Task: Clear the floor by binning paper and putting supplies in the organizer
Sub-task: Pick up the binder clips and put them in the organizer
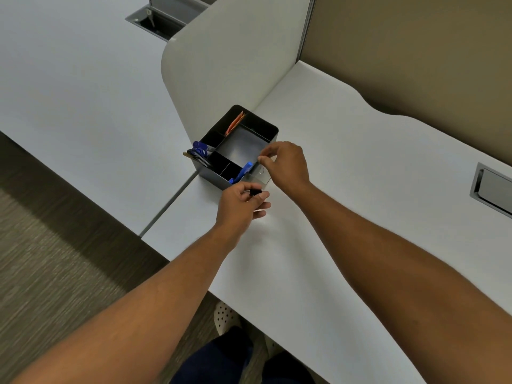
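Pens (pixel 201 149) already sit in the organizer (pixel 273 134) on the tabletop (pixel 360 189). The left hand (pixel 240 202) pinches a small black clip (pixel 255 192) beside it; the right hand (pixel 285 164) pinches something tiny at its rim. Nearly done, probably.

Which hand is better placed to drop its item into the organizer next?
Probably the right hand: it pinches something small directly at the black organizer's near rim. The left hand holds a small black item lower, in front of the organizer, above the desk.

Bare forearms (pixel 388 259), dark navy trousers (pixel 230 356)
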`<state>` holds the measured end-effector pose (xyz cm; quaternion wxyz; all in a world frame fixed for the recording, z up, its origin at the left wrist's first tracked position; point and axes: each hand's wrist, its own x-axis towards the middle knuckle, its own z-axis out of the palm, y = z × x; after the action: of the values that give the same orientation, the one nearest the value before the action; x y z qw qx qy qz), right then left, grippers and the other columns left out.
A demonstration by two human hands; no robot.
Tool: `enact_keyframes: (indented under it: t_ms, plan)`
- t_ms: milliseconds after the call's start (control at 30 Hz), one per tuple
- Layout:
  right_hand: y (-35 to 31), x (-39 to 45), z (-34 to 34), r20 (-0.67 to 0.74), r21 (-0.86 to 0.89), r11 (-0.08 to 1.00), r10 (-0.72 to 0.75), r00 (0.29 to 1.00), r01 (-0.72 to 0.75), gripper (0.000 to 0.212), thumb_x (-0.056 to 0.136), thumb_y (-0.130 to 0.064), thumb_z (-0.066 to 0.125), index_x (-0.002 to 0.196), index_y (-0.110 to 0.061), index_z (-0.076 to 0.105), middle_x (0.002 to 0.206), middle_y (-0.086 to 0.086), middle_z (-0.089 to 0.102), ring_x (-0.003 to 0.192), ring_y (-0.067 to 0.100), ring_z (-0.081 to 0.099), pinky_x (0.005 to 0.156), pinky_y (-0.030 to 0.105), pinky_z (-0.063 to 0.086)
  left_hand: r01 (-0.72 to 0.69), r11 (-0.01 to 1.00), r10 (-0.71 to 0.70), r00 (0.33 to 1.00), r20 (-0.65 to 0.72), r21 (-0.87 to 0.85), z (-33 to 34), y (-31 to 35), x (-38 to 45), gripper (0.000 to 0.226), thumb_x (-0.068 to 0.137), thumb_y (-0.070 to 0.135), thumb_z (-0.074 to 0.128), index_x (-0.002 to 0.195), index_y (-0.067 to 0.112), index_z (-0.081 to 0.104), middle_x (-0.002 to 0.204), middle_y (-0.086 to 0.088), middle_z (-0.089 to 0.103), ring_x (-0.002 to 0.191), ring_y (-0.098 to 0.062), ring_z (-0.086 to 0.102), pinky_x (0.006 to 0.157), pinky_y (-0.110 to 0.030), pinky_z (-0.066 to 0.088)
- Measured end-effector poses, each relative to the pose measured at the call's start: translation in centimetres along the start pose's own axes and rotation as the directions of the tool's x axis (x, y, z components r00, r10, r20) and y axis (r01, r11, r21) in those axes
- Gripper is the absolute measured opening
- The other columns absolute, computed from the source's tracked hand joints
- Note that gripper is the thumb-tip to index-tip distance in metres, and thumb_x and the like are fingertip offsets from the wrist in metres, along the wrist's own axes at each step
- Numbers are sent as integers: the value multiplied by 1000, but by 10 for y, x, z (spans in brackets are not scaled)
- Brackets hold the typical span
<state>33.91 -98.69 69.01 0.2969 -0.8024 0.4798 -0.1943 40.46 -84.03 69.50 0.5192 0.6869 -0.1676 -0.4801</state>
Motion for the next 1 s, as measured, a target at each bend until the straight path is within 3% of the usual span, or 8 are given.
enact_keyframes:
  t_ms: [200, 300, 400, 533, 600, 767, 900, 1000]
  plan:
    - [13, 9, -1, 82, -86, 996, -25, 996, 32, 15, 93, -27, 76, 103, -16, 80, 101, 2, 80, 87, 11, 71, 85, 29, 59, -13, 1000, 13, 1000, -5, 15, -3, 2, 0, 24, 95, 10, 72, 119, 10, 72, 107, -10, 77, 87, -21, 80, 78, -29, 66]
    - [13, 5, -14, -14, 70, 997, 43, 999, -42, 12, 94, -27, 75, 101, -18, 80, 99, -5, 79, 87, 3, 67, 87, 27, 58, 0, 1000, -1, 999, -32, -24, -1, 2, -2, 25, 94, 7, 72, 119, 7, 71, 108, -13, 75, 92, -25, 79, 87, -36, 66]
    - [11, -15, -30, -75, 226, 971, 98, 992, -79, 11, 94, -36, 74, 95, -26, 78, 86, -19, 72, 82, -3, 67, 77, 17, 52, 3, 998, -6, 999, -53, -62, 1, 3, -2, 33, 91, 8, 76, 122, 8, 68, 106, -13, 76, 88, -25, 80, 83, -38, 67]
    - [13, -55, -40, 292, 393, 901, 67, 954, -184, 20, 91, -40, 77, 106, -27, 79, 92, -9, 79, 84, 7, 74, 68, 19, 56, -38, 998, 33, 997, -73, -60, 5, 1, -2, 34, 87, 14, 82, 115, 12, 61, 101, -13, 78, 79, -23, 81, 75, -37, 67]
    - [16, -64, -41, 363, 409, 891, 38, 931, -196, 21, 90, -32, 79, 109, -23, 79, 94, -7, 80, 88, 8, 76, 66, 19, 58, -45, 998, 40, 996, -82, -52, 9, 1, -2, 32, 89, 15, 81, 112, 13, 60, 101, -15, 78, 79, -24, 81, 77, -40, 68]
    - [19, -46, -40, 230, 405, 899, 76, 970, -167, 12, 91, -26, 79, 101, -20, 81, 87, -7, 80, 79, 4, 74, 67, 17, 56, -23, 998, 18, 997, -74, -60, 18, 0, -2, 53, 81, 12, 87, 126, 12, 59, 106, -13, 78, 93, -27, 79, 84, -42, 66]
    - [15, -15, -28, -17, 227, 969, 104, 994, -98, 15, 92, -33, 76, 100, -21, 80, 88, -12, 76, 82, 1, 72, 78, 17, 57, 3, 1000, -6, 996, -88, -31, 18, -4, -3, 56, 80, 14, 88, 127, 10, 59, 103, -14, 79, 93, -27, 79, 88, -46, 65]
    - [13, 1, -16, -57, 94, 994, 52, 997, -47, 18, 93, -33, 74, 102, -19, 80, 95, -6, 79, 85, 4, 71, 81, 22, 58, 24, 1000, -24, 995, -92, -11, 15, -4, -1, 51, 82, 15, 86, 126, 10, 60, 102, -14, 79, 91, -26, 79, 88, -47, 65]
